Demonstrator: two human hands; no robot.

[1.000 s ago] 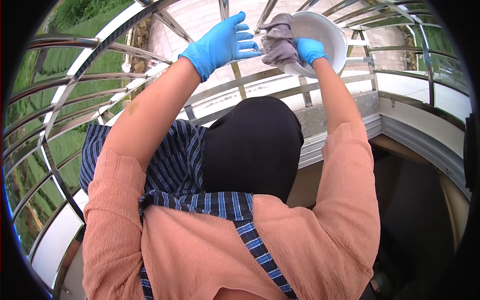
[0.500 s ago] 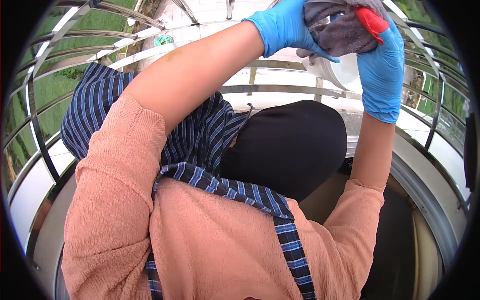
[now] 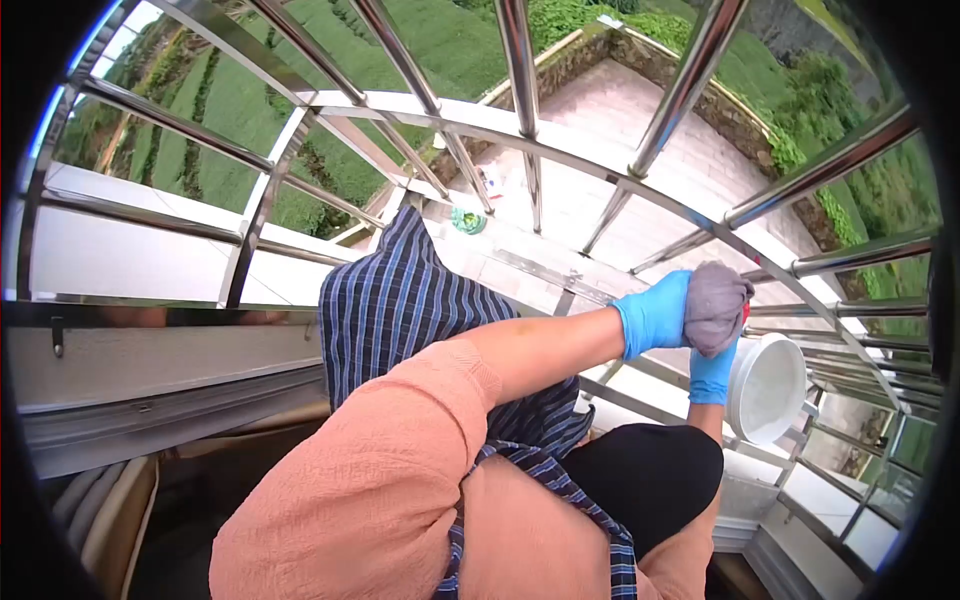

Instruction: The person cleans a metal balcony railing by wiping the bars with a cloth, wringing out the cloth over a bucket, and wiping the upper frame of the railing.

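Note:
A bunched grey cloth (image 3: 716, 305) is gathered between my two hands in front of the railing. My left hand (image 3: 655, 315), in a blue glove, is closed on the cloth's left side; its fingers are largely hidden behind the folds. Below the cloth, my right hand (image 3: 712, 374), gloved the same way, grips it from underneath and the right. A small bit of red shows at the cloth's right edge, too little to name. Just right of my right hand is a white bucket (image 3: 768, 388), its pale inside visible.
Curved metal railing bars (image 3: 530, 150) surround me in front and on both sides. A striped apron (image 3: 400, 300) drapes over my leg, beside a dark-clad knee (image 3: 645, 485). Beyond the bars lie a paved area (image 3: 620, 150), a green bundle (image 3: 467, 221) and grass.
My view has swung, so more railing and ground show. The cloth is now bunched into a tighter ball, the red thing is mostly covered, and the bucket is more visible.

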